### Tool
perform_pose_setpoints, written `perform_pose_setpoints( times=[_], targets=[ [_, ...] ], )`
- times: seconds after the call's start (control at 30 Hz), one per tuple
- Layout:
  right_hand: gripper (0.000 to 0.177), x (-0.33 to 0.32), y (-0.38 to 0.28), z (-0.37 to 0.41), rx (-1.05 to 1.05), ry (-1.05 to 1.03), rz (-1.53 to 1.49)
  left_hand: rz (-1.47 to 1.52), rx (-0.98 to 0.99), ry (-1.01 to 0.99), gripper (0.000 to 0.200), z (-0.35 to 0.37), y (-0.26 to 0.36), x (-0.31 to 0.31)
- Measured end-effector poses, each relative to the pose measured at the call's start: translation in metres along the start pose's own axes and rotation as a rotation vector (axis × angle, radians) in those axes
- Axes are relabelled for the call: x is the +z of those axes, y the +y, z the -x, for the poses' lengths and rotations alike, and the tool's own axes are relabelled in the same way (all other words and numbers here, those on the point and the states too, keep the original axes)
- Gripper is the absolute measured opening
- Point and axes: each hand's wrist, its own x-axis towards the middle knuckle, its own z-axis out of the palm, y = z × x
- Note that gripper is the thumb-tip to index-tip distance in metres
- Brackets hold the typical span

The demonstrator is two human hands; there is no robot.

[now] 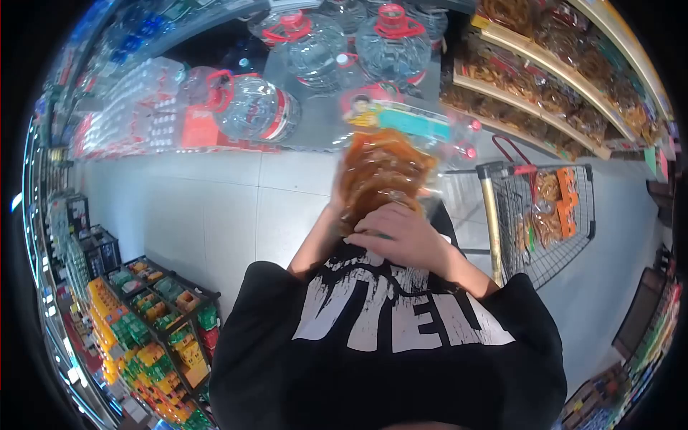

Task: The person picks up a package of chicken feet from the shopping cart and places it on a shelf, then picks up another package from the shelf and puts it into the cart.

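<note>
Grip: left hand (335,192) and right hand (403,235) both hold the brown food pack (385,163); left fingers hidden behind, right curled over its lower front | Place: before the chest (405,312), near the grey shelf (315,120) | Risk: slick-looking film (393,195) could slide if the left hand slackens; hard pressing with the right could crush the contents (367,168)

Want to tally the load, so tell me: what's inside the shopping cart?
Inside the shopping cart are clear-wrapped brown items, with orange packaging beside them. Whatever lies beneath is covered, so I can't give an exact count.
</note>
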Motion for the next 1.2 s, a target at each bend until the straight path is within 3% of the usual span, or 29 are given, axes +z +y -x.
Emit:
perform_pose_setpoints(
  times=[0.03, 0.37, 0.43, 0.5, 0.57, 0.6, 0.67, 0.77, 0.9, 1.0, 1.07, 1.1, 1.17, 1.2],
  targets=[
    [0.035, 0.004, 0.002, 0.001, 0.077, 0.046, -0.027, -0.127, 0.101, 0.183, 0.071, 0.013, 0.005, 0.003],
    [0.022, 0.01, 0.006, 0.042, 0.416, 0.216, -0.048, -0.02, -0.045, 0.016, 0.087, 0.017, 0.037, 0.014],
    [0.024, 0.017, 0.004, 0.038, 0.588, 0.44, 0.045, -0.028, -0.077, 0.016, 0.082, 0.014, 0.035, 0.011],
    [0.038, 0.024, 0.002, 0.033, 0.877, 0.598, -0.084, -0.034, -0.099, 0.02, 0.077, 0.014, 0.031, 0.007],
    [0.038, 0.035, 0.011, 0.04, 0.984, 0.708, -0.167, -0.003, -0.098, 0.031, 0.076, 0.009, 0.028, -0.001],
    [0.038, 0.038, 0.015, 0.044, 0.983, 0.712, -0.165, 0.009, -0.097, 0.036, 0.075, 0.007, 0.026, -0.006],
    [0.036, 0.038, 0.022, 0.051, 1.004, 0.674, -0.564, 0.033, -0.097, 0.047, 0.074, 0.002, 0.023, -0.018],
    [0.034, 0.03, 0.023, 0.051, 1.17, 0.602, -0.646, 0.071, -0.092, 0.07, 0.071, -0.002, 0.018, -0.034],
    [0.033, 0.021, 0.036, 0.049, 1.129, 0.73, -0.811, 0.105, -0.074, 0.078, 0.069, -0.017, 0.021, -0.03],
    [0.028, 0.004, 0.045, 0.043, 1.158, 0.763, -0.712, -0.043, -0.147, 0.038, 0.059, -0.034, 0.027, 0.008],
    [0.026, -0.007, 0.054, 0.042, 1.137, 0.796, -0.689, -0.419, -0.094, 0.455, 0.061, -0.04, 0.027, 0.039],
    [0.026, -0.013, 0.058, 0.042, 1.14, 0.812, -0.698, -0.43, -0.106, 0.46, 0.061, -0.04, 0.03, 0.032],
    [0.029, -0.023, 0.064, 0.042, 1.099, 0.806, -0.569, -0.656, -0.052, 0.165, 0.065, -0.041, 0.035, 0.013],
    [0.03, -0.027, 0.067, 0.042, 1.031, 0.785, -0.532, -0.744, -0.112, 0.31, 0.069, -0.047, 0.037, 0.036]
  ],
)
